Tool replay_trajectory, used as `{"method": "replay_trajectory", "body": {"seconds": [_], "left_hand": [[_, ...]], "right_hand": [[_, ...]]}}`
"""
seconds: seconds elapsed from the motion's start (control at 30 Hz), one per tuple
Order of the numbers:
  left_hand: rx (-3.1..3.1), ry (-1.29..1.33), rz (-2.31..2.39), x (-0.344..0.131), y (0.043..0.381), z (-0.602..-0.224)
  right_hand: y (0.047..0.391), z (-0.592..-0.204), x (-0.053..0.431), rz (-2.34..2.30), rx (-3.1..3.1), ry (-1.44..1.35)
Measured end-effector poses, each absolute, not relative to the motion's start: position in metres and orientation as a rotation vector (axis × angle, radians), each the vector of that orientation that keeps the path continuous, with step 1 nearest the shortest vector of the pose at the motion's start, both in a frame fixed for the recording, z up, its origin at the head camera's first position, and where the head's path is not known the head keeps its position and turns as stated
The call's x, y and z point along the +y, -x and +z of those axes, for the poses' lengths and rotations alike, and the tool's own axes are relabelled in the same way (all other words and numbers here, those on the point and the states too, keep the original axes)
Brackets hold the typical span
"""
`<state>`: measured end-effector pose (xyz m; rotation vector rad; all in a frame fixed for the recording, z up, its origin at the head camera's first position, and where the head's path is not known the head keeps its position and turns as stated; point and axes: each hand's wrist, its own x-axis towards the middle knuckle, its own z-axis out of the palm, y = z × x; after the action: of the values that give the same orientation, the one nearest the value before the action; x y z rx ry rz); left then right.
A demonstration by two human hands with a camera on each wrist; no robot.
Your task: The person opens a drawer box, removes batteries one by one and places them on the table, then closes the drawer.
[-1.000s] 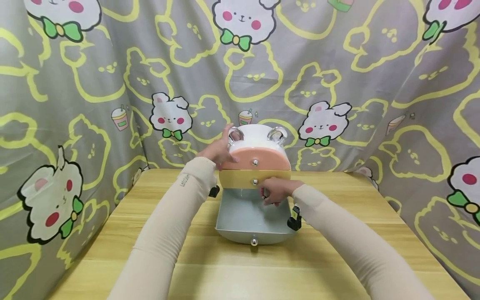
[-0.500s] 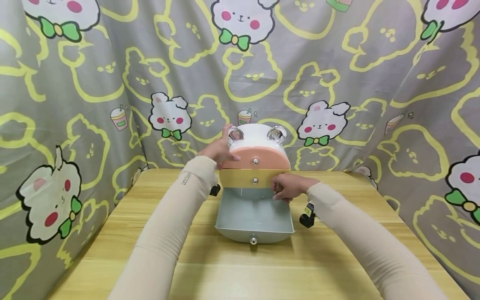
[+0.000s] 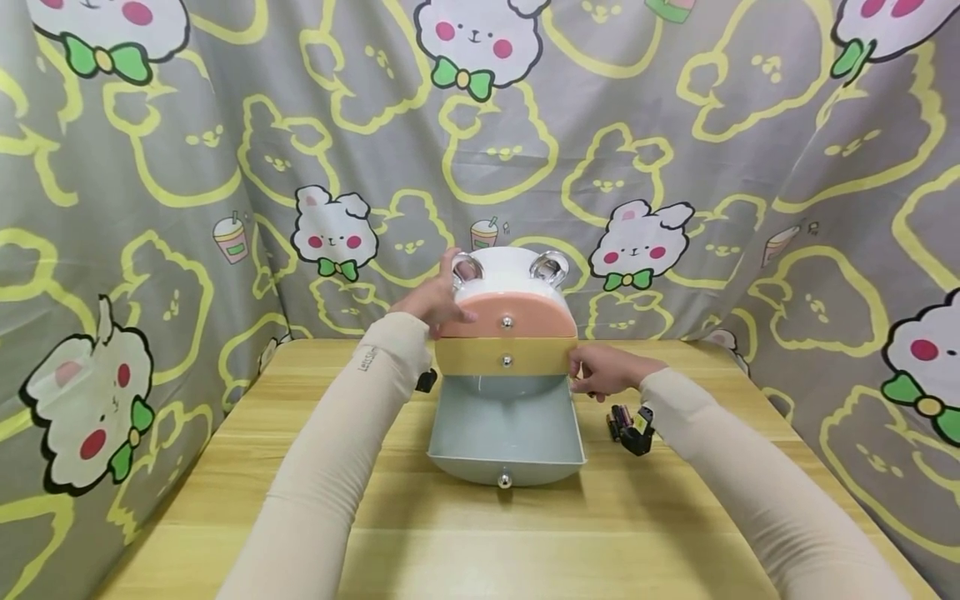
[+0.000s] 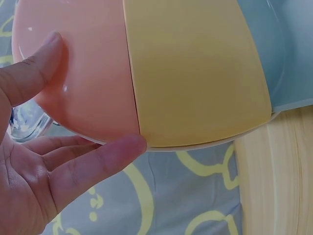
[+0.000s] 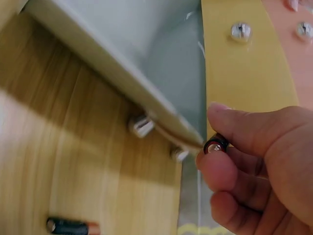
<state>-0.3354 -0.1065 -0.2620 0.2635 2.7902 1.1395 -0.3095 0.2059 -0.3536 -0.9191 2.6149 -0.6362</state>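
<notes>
A small drawer cabinet (image 3: 517, 279) with a white top and clear ears stands on the table. My left hand (image 3: 435, 300) grips its left side, thumb on the orange drawer front (image 4: 93, 73), fingers along the edge. Below the orange one, the yellow drawer (image 3: 472, 357) is closed; the grey-blue bottom drawer (image 3: 502, 433) is pulled out, and no object shows inside. My right hand (image 3: 611, 369) pinches a dark battery (image 5: 215, 144) between thumb and fingers, just at the drawer's right rim, near the yellow front. One end of the battery shows; the rest is hidden by the fingers.
Another black and copper battery (image 5: 73, 226) lies on the wooden table (image 3: 465, 550) to the right of the drawer. Under the cabinet shows a shiny metal foot (image 5: 142, 126). A patterned cloth curtain (image 3: 360, 142) hangs behind and at both sides.
My right hand has moved right, from over the open drawer to its right side edge. Dark batteries beside the right wrist have come into sight. My left hand keeps its place on the cabinet.
</notes>
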Motion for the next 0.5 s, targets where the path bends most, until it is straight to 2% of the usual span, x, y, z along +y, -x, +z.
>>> {"method": "replay_trajectory", "body": {"seconds": [0.5], "left_hand": [[2.759,-0.261,1.202,-0.107,0.335,-0.263]], "right_hand": [[0.302,-0.38,0.266,-0.586,2.803,0.839]]}}
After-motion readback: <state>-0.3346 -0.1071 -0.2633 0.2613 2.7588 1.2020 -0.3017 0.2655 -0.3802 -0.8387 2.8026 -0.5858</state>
